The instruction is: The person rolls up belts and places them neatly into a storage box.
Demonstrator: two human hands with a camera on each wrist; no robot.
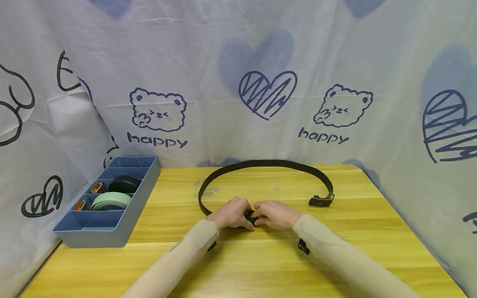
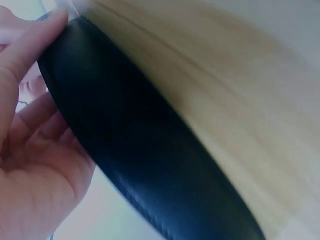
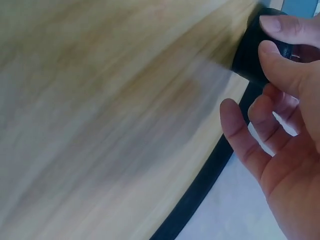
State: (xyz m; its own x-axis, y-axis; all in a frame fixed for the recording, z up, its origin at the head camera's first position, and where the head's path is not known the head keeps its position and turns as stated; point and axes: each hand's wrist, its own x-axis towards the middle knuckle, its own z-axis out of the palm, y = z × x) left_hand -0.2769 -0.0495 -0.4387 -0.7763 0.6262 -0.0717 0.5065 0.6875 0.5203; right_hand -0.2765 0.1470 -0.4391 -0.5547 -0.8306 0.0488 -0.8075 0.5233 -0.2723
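Black smooth belt (image 1: 266, 162), near end rolled, pinched by left hand (image 1: 232, 213) and right hand (image 1: 275, 214). It curves far over wood-grain desk (image 1: 261, 269); buckle (image 1: 321, 201) lies right.

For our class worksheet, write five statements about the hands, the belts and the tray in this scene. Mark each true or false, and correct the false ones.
1. The left hand and right hand are both on the black belt. True.
2. The belt's buckle lies to the left of both hands. False: it lies to their right.
3. The blue divided tray stands at the left side of the wooden table. True.
4. The coiled green belt shares a compartment with the coiled black belt. False: they sit in neighbouring compartments.
5. The strap between hands and buckle runs straight. False: it bends round in a wide curve.
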